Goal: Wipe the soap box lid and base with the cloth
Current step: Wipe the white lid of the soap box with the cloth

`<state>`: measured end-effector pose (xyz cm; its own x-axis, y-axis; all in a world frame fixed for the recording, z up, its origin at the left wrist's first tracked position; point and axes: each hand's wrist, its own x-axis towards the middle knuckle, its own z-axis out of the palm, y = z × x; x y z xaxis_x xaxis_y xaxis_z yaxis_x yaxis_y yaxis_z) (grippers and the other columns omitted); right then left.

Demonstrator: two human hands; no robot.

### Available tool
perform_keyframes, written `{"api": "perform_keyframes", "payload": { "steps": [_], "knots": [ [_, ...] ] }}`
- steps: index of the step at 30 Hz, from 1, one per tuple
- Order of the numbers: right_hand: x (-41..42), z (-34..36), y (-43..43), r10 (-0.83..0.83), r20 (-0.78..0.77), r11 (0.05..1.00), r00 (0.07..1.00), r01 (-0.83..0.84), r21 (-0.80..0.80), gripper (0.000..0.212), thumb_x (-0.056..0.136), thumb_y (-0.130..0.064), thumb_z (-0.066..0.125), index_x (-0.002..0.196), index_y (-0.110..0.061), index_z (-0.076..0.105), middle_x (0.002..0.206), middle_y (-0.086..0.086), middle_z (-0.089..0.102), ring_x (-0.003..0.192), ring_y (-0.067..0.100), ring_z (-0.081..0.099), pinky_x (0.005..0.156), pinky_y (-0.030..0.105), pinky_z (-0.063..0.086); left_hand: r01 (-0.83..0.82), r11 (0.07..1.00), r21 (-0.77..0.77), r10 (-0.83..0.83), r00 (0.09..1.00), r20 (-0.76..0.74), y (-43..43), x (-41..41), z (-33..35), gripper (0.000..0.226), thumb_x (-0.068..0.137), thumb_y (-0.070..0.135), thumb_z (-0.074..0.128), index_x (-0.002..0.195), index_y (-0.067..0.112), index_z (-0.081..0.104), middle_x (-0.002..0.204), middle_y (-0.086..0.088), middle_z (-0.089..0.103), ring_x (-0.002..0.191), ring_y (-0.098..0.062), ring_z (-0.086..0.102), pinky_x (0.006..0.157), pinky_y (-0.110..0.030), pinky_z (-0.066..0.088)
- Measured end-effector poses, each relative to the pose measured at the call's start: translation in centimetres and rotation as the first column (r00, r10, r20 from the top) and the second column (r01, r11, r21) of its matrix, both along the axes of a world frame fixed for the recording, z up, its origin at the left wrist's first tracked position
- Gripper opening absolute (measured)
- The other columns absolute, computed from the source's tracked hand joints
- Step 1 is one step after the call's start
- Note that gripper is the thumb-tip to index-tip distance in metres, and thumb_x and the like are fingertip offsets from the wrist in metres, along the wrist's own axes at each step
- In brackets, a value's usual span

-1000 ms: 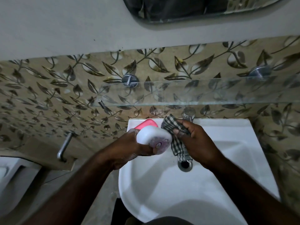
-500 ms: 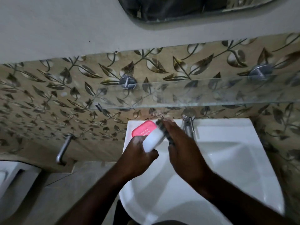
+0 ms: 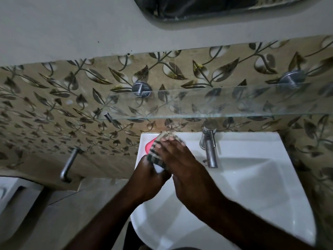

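Observation:
My left hand (image 3: 148,179) grips a white soap box lid (image 3: 159,168) over the left side of the white sink (image 3: 252,186). Only a small white corner of the lid shows. My right hand (image 3: 180,163) presses a dark checked cloth (image 3: 157,154) flat onto the lid, covering most of it. The pink soap box base (image 3: 150,144) lies on the sink's back left ledge, mostly hidden behind the cloth.
A chrome tap (image 3: 209,147) stands at the sink's back rim, right of my hands. A glass shelf (image 3: 216,103) juts out above the sink on metal mounts. A metal pipe (image 3: 69,163) sticks out of the leaf-patterned wall at left. A mirror hangs above.
The cloth has moved from beside the lid onto its top, with my right hand now flat over it. Both hands shifted up and left toward the sink's back corner.

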<state>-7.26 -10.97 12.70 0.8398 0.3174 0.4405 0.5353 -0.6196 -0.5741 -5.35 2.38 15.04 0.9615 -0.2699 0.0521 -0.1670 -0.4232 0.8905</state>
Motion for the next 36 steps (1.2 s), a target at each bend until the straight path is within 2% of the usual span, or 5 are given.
{"api": "perform_keyframes", "payload": {
  "steps": [5, 10, 15, 31, 36],
  "knots": [
    [2.6, -1.9, -2.6, -0.206, -0.141, 0.963, 0.968, 0.226, 0.15, 0.065, 0.076, 0.01, 0.033, 0.137, -0.003, 0.051, 0.143, 0.002, 0.047, 0.136, 0.016, 0.04, 0.115, 0.035, 0.026, -0.047, 0.999, 0.001, 0.047, 0.994, -0.1, -0.3, -0.7, 0.2, 0.029, 0.069, -0.001, 0.059, 0.055, 0.018, 0.043, 0.044, 0.009, 0.037, 0.039, -0.007, 0.03, 0.041, -0.02, 0.025],
    [-0.7, 0.1, 1.0, -0.059, 0.018, 0.995, 0.998, 0.057, 0.076, 0.065, 0.076, 0.001, 0.031, 0.137, -0.006, 0.052, 0.146, 0.009, 0.047, 0.142, 0.019, 0.031, 0.12, 0.032, 0.015, -0.018, 1.0, -0.022, 0.019, 0.997, 0.078, -0.1, 0.0, 0.2, 0.023, 0.078, 0.002, 0.064, 0.089, 0.022, 0.068, 0.085, 0.02, 0.07, 0.082, 0.003, 0.065, 0.072, -0.019, 0.051],
    [2.6, -2.1, -2.1, -0.185, -0.099, 0.963, 0.978, 0.201, 0.178, 0.066, 0.074, 0.012, 0.038, 0.136, -0.007, 0.052, 0.143, 0.0, 0.048, 0.136, 0.019, 0.044, 0.115, 0.035, 0.027, -0.086, 0.995, -0.052, 0.081, 0.993, -0.087, 0.2, -0.9, 0.5, 0.041, 0.072, -0.009, 0.06, 0.048, 0.024, 0.055, 0.04, 0.009, 0.038, 0.037, -0.003, 0.03, 0.039, -0.016, 0.026],
    [0.4, -1.0, 1.2, -0.063, -0.021, 0.989, 0.998, 0.065, 0.134, 0.065, 0.076, 0.003, 0.032, 0.138, -0.007, 0.053, 0.148, 0.005, 0.046, 0.142, 0.017, 0.034, 0.12, 0.029, 0.017, -0.081, 0.995, -0.056, 0.073, 0.989, -0.131, 1.0, 0.2, -0.1, 0.021, 0.071, -0.003, 0.062, 0.06, 0.015, 0.059, 0.05, 0.0, 0.054, 0.048, -0.008, 0.047, 0.047, -0.024, 0.037],
    [3.1, -3.2, -1.5, -0.136, -0.162, 0.943, 0.977, 0.178, 0.283, 0.069, 0.074, 0.011, 0.039, 0.137, -0.014, 0.054, 0.145, -0.004, 0.049, 0.137, 0.014, 0.043, 0.11, 0.045, 0.038, -0.099, 0.993, -0.067, 0.088, 0.984, -0.152, 1.0, -0.5, -0.3, 0.036, 0.071, -0.005, 0.059, 0.05, 0.024, 0.053, 0.041, 0.01, 0.038, 0.038, -0.006, 0.03, 0.041, -0.017, 0.024]
  ]
}}
